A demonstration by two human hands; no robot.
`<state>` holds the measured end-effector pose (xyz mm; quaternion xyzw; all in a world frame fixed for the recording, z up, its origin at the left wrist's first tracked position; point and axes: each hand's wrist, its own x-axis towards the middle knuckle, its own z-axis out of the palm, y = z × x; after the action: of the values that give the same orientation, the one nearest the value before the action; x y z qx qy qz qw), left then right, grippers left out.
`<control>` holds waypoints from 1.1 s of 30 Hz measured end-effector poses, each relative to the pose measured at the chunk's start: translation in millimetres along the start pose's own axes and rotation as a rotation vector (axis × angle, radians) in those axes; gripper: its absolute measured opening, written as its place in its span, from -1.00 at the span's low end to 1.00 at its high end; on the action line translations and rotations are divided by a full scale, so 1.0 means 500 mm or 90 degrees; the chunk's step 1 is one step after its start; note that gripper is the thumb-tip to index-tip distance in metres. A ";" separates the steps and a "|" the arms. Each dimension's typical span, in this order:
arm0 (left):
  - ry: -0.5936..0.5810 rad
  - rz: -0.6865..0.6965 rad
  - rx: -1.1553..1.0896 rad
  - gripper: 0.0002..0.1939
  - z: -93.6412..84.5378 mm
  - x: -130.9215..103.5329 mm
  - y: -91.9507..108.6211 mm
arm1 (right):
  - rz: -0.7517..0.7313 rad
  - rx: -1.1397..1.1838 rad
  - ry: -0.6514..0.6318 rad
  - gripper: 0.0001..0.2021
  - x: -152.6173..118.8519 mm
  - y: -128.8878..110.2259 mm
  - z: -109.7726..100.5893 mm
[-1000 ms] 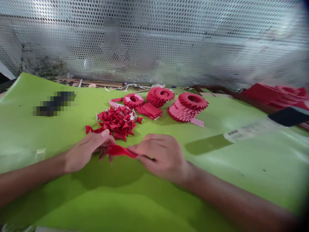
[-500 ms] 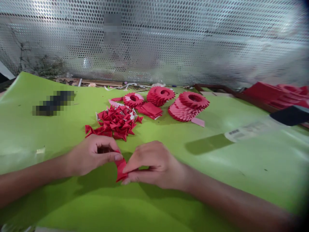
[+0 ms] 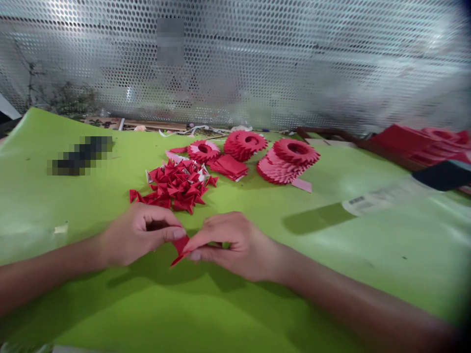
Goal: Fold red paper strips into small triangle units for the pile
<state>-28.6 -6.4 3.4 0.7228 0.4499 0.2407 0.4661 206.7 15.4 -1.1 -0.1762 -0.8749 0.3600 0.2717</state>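
A small red paper piece (image 3: 180,245), partly folded, is held between both hands above the green table. My left hand (image 3: 138,235) pinches its upper left end between thumb and fingers. At its lower right edge, my right hand (image 3: 235,245) grips a fold with thumb and index finger. Just beyond the hands lies a pile of folded red paper triangles (image 3: 180,184), some with white sides showing. Behind that pile sits a stack of flat red paper slips (image 3: 228,166).
Ring-shaped paper stacks, one small (image 3: 203,151), one red (image 3: 245,144) and one pink and red (image 3: 287,162), stand at the back. A clear bottle-like object with a dark cap (image 3: 441,175) lies at right. Red paper sheets (image 3: 405,142) are far right. A perforated metal wall (image 3: 235,63) rises behind.
The lower edge of the red paper has folded upward, so less of its face shows. My right hand has shifted slightly up and left with it. My left hand keeps its pinch.
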 end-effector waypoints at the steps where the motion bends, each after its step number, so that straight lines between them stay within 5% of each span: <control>1: 0.002 0.022 0.035 -0.67 0.001 -0.001 0.001 | 0.035 -0.007 -0.015 -0.83 0.000 -0.002 0.000; 10: 0.009 0.172 0.331 -0.63 0.007 -0.014 0.010 | 0.265 -0.122 -0.066 -0.83 0.013 -0.037 -0.002; 23: 0.028 0.239 0.417 -0.63 0.009 -0.017 0.004 | 0.273 -0.126 -0.032 -0.79 0.009 -0.038 0.005; 33: 0.137 0.297 0.329 -0.73 0.000 -0.016 0.008 | 0.213 -0.026 0.016 -0.78 0.008 -0.023 -0.008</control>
<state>-30.9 -14.0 7.3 0.8704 0.3652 0.2939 0.1505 204.6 11.5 11.1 -0.3292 -0.8373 0.3797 0.2154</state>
